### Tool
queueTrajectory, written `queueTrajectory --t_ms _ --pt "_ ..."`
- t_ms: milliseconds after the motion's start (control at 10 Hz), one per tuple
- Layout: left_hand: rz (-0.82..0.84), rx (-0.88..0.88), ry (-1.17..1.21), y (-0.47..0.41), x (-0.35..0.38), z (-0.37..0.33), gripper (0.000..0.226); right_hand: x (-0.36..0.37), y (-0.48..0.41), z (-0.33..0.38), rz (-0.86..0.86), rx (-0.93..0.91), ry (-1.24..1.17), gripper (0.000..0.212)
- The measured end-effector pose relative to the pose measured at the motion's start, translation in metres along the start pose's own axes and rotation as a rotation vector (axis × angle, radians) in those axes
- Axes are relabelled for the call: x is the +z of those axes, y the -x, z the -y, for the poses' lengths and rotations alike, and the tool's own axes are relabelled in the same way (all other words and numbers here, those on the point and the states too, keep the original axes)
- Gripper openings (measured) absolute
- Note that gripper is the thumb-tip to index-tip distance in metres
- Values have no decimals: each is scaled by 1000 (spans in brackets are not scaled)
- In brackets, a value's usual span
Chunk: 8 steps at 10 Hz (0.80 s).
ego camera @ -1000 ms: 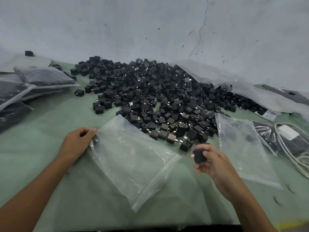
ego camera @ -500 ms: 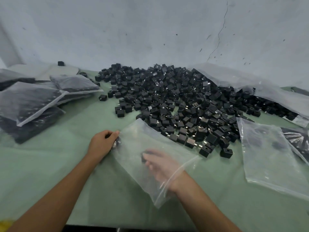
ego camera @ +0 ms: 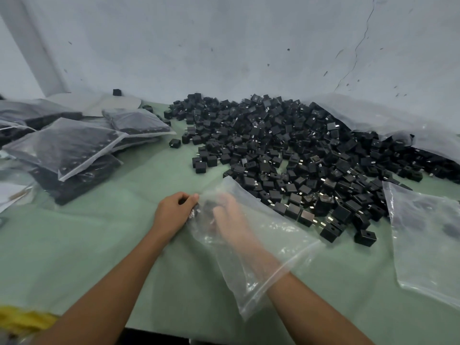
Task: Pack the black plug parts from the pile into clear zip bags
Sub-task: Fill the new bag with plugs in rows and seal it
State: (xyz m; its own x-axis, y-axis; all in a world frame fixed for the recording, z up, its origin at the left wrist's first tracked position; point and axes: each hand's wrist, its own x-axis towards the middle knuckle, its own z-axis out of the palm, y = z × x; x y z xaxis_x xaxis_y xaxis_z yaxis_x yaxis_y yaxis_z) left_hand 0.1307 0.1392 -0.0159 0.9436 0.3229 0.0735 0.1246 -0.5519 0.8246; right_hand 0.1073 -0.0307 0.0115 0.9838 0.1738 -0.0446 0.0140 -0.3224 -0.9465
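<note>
A big pile of black plug parts (ego camera: 286, 150) covers the green table's middle and right. In front of it lies a clear zip bag (ego camera: 273, 235), its mouth towards me. My left hand (ego camera: 174, 210) grips the bag's far left corner. My right hand (ego camera: 231, 220) is inside the bag up to the wrist, blurred through the plastic. Its fingers curl round a black plug part (ego camera: 209, 206) close to the corner that my left hand holds.
Several filled zip bags (ego camera: 64, 145) are stacked at the left. Another clear bag (ego camera: 428, 240) lies flat at the right. A large plastic sheet (ego camera: 373, 115) lies along the wall behind the pile. Something yellow (ego camera: 22, 319) shows at the bottom left edge.
My right hand took a plug part from the pile's front edge and pushed into the bag, now reaching deeper towards its far corner. My left hand kept its grip on the corner.
</note>
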Motion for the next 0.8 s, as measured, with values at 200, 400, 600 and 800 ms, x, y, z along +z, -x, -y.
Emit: queueTrajectory --t_ms 200,400,600,800 --pt "-6 23 -12 0 -1 2 33 9 -16 7 -80 40 133 25" --pt "-8 32 -1 0 0 3 33 4 -12 1 -118 30 -42 26" --pt "-5 37 -8 -2 0 4 31 9 -29 -13 51 -49 95 30" --pt "66 -42 29 -6 -3 1 36 31 -32 -27 -38 -228 30 28"
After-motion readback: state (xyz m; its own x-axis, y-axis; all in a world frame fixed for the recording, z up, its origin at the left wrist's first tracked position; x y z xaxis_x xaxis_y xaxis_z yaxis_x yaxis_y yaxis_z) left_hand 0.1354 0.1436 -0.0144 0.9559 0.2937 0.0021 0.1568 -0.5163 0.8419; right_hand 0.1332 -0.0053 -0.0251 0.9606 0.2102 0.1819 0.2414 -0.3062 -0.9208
